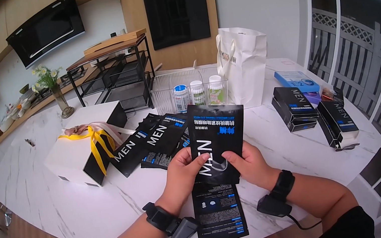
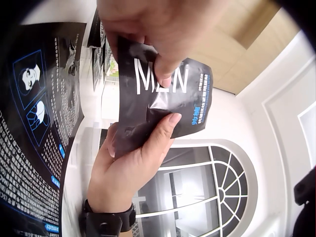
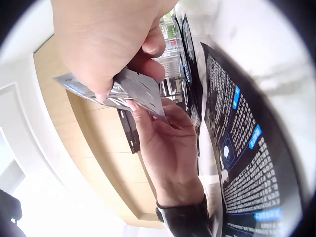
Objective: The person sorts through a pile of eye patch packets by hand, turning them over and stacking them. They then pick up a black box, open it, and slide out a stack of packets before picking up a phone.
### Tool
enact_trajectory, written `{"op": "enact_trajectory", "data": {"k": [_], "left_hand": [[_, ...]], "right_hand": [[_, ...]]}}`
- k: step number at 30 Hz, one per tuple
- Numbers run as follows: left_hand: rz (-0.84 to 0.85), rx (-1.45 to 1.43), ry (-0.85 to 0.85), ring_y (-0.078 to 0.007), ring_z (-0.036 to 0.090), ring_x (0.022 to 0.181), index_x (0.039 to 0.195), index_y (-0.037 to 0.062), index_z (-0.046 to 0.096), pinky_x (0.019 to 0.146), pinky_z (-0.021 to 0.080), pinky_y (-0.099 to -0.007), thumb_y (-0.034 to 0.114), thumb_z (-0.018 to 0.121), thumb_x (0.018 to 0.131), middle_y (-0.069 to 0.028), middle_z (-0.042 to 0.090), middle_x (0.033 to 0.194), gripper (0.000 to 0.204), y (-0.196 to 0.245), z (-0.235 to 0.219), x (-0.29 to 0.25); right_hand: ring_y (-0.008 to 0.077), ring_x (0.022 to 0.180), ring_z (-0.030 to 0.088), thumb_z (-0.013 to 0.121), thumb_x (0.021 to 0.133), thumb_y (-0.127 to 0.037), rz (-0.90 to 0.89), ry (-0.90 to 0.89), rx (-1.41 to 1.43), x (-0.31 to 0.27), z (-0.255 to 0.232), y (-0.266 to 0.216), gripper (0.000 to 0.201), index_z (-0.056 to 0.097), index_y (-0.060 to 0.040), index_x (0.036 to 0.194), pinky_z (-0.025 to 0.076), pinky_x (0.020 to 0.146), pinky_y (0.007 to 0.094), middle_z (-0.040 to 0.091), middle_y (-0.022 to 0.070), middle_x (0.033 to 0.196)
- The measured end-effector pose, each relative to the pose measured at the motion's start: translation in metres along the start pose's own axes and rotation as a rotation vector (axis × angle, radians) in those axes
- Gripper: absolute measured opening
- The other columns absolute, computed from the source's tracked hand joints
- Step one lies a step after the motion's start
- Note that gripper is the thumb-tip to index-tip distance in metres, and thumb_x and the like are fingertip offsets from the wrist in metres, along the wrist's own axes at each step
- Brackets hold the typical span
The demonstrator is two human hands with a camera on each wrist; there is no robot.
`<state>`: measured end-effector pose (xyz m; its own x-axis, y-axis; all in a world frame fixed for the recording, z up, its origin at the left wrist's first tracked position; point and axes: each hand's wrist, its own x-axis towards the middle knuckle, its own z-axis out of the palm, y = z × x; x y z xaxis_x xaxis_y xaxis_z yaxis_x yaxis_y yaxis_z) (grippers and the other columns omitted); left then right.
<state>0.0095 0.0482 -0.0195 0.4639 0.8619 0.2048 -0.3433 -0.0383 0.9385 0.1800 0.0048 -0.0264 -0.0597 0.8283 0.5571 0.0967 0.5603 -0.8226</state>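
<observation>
A black foil sachet (image 1: 217, 127) with white "MEN" lettering is held up in front of the person, over the table. The left hand (image 1: 183, 172) grips its left edge, thumb across the front. Opposite it, the right hand (image 1: 253, 163) pinches the right edge, thumb also on the front. In the left wrist view the sachet (image 2: 136, 111) is creased between the two thumbs. Below the hands, a second black sachet (image 1: 219, 216) lies with its small-print side up near the table's front edge. Several more black sachets (image 1: 158, 137) are piled left of the hands.
A white box (image 1: 73, 162) with yellow and pink ribbon stands left. Behind the sachets are a clear bin (image 1: 162, 90) with bottles (image 1: 197, 92), a black rack (image 1: 111, 77) and a white paper bag (image 1: 247, 65). Black boxes (image 1: 296, 110) and a blue box (image 1: 296, 80) lie at right.
</observation>
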Motion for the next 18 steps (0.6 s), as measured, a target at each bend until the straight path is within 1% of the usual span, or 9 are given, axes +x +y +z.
{"op": "enact_trajectory", "data": {"k": [1,3,5,7,9,13,15,16,18], "left_hand": [[0.0,-0.015,-0.011,-0.0049,0.056,0.076,0.093,0.0043,0.057,0.071,0.045,-0.0195,0.009,0.061,0.082,-0.0006,0.062,0.085,0.013,0.002,0.001,-0.001],[-0.001,-0.03,-0.023,-0.0048,0.056,0.075,0.093,0.0044,0.057,0.071,0.044,-0.0193,0.009,0.061,0.081,-0.0006,0.062,0.085,0.013,0.001,0.001,-0.001],[0.047,0.02,-0.103,-0.0048,0.056,0.075,0.094,0.0041,0.057,0.07,0.044,-0.0194,0.009,0.062,0.081,-0.0005,0.062,0.085,0.014,-0.004,0.0,-0.001],[0.033,-0.002,-0.065,-0.0048,0.056,0.075,0.094,0.004,0.057,0.07,0.045,-0.0194,0.008,0.062,0.081,-0.0005,0.062,0.085,0.014,0.0,0.001,-0.001],[0.026,-0.011,-0.015,-0.005,0.056,0.075,0.093,0.0041,0.057,0.071,0.045,-0.0194,0.008,0.061,0.081,-0.0005,0.063,0.085,0.013,0.002,0.0,0.0],[0.014,-0.023,-0.019,-0.0054,0.056,0.075,0.094,0.0044,0.057,0.071,0.045,-0.0198,0.008,0.061,0.081,-0.0007,0.063,0.085,0.014,-0.001,0.0,0.0],[0.031,-0.053,-0.058,-0.0054,0.056,0.076,0.097,0.0048,0.056,0.07,0.047,-0.0203,0.01,0.061,0.082,0.0003,0.061,0.086,0.017,0.002,0.005,-0.002],[0.03,-0.053,-0.059,-0.0054,0.056,0.076,0.097,0.0048,0.056,0.07,0.047,-0.0203,0.01,0.061,0.082,0.0003,0.061,0.086,0.017,0.004,0.009,-0.004],[-0.108,0.04,-0.007,-0.0051,0.056,0.076,0.099,0.0052,0.054,0.067,0.049,-0.0203,0.012,0.061,0.082,0.0014,0.059,0.086,0.02,0.006,0.014,-0.007]], "right_hand": [[0.0064,0.081,0.053,0.051,0.09,-0.017,0.001,0.001,0.0,0.001,-0.001,0.0,0.023,0.052,0.0015,0.104,0.044,0.072,0.0212,0.059,0.0026,0.093],[0.0067,0.082,0.052,0.052,0.089,-0.016,0.114,0.067,0.144,0.005,-0.003,-0.001,0.023,0.052,0.0013,0.104,0.044,0.073,0.0212,0.059,0.0028,0.094],[0.0067,0.083,0.052,0.052,0.089,-0.016,0.113,0.074,0.141,0.004,-0.003,0.0,0.023,0.052,0.0013,0.104,0.044,0.073,0.0213,0.059,0.0027,0.094],[0.0068,0.083,0.052,0.052,0.089,-0.016,0.111,0.079,0.139,0.002,-0.003,0.0,0.023,0.052,0.0013,0.104,0.044,0.074,0.0213,0.059,0.0026,0.093],[0.0064,0.083,0.052,0.051,0.09,-0.017,0.024,0.024,0.052,0.0,-0.002,-0.003,0.024,0.052,0.0012,0.104,0.044,0.073,0.0208,0.058,0.0023,0.094],[0.006,0.083,0.052,0.05,0.09,-0.018,0.03,0.034,0.038,0.001,-0.001,-0.003,0.024,0.052,0.0012,0.105,0.044,0.073,0.0207,0.058,0.0025,0.094],[0.0062,0.083,0.052,0.05,0.09,-0.018,0.138,0.082,0.187,0.004,-0.003,-0.004,0.024,0.052,0.0012,0.104,0.044,0.073,0.0209,0.058,0.0027,0.094],[0.0062,0.083,0.052,0.05,0.09,-0.018,0.138,0.083,0.187,0.004,-0.003,-0.001,0.024,0.052,0.0012,0.104,0.044,0.073,0.0209,0.058,0.0027,0.094],[0.0064,0.082,0.052,0.049,0.091,-0.018,0.085,0.199,0.166,0.006,-0.004,0.006,0.023,0.052,0.0014,0.103,0.044,0.072,0.021,0.058,0.0029,0.093]]}}
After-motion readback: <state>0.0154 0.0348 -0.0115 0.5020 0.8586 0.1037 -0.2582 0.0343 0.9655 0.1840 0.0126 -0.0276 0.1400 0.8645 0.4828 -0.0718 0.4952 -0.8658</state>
